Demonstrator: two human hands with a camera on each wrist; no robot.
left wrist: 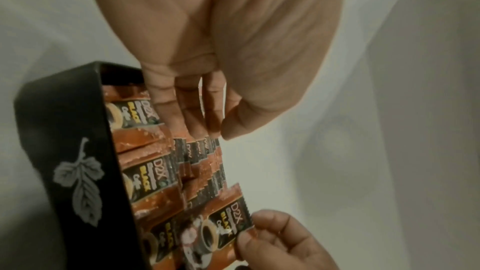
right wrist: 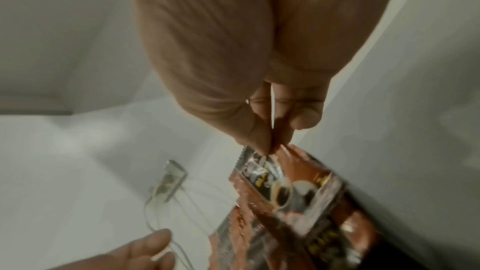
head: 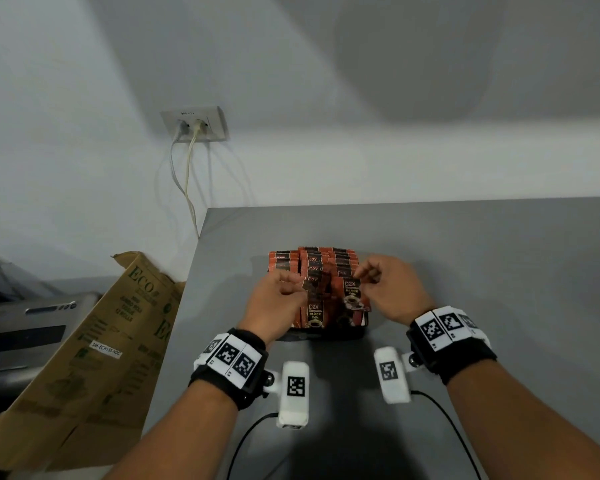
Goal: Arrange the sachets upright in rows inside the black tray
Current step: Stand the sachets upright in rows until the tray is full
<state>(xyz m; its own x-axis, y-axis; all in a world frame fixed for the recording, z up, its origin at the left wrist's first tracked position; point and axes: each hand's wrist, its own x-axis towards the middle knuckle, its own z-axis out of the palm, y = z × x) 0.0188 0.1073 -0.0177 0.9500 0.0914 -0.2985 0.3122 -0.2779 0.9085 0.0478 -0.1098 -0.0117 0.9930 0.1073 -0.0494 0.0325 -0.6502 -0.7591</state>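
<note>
Toward twelve o'clock, the black tray holds nearly full rows of sachets; right hand pinches the front sachet, left hand curls onto row tops

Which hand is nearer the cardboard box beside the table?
Left. The left hand works over the tray's left side, toward the cardboard box; the right hand pinches a sachet farther away.
</note>
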